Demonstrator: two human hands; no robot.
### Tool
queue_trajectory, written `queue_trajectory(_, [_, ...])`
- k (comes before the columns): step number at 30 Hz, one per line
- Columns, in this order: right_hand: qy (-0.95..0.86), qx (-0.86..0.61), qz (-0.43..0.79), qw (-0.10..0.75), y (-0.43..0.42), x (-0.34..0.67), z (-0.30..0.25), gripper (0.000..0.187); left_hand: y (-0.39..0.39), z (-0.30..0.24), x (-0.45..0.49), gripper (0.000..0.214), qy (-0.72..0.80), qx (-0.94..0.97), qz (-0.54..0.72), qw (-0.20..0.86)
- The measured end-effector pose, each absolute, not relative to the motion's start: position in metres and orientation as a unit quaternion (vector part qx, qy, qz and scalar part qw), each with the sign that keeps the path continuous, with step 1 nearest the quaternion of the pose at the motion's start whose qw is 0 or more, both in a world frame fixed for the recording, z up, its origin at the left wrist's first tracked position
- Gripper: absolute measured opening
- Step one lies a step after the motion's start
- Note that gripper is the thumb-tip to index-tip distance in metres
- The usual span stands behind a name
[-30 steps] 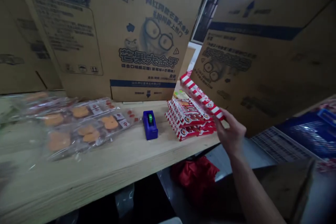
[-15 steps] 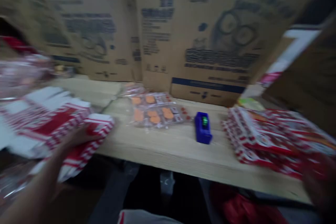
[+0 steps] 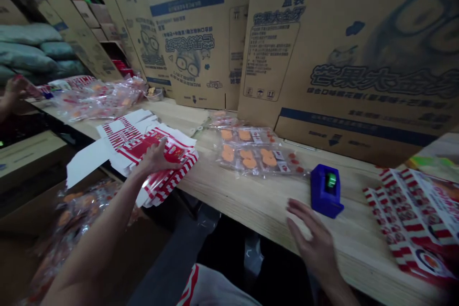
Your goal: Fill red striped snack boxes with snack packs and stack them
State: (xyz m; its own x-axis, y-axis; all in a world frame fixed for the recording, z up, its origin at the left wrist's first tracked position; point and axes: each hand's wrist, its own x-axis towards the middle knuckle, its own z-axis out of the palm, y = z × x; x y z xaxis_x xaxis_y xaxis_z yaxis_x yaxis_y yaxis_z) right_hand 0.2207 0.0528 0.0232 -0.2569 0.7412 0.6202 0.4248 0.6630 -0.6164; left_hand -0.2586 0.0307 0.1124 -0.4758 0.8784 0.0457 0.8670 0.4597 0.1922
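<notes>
In the head view, the left hand [image 3: 155, 158] lies on the cartons [image 3: 139, 146]; whether its fingers grip one I cannot tell. The right hand [image 3: 313, 239] is empty, fingers parted, just beside the dispenser [image 3: 325, 193], which a careless sweep might knock. Cartons overhang the table [image 3: 233, 196] edge, so dragging could spill them. Bare table separates the hands.

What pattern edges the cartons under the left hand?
Red and white stripes on the cartons; see head view.
</notes>
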Motion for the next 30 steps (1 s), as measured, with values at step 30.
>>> queue_trajectory(30, [-0.610, -0.465, 0.446, 0.462, 0.064, 0.179, 0.044, 0.033, -0.009, 0.049, -0.002, 0.113, 0.650, 0.729, 0.179, 0.114])
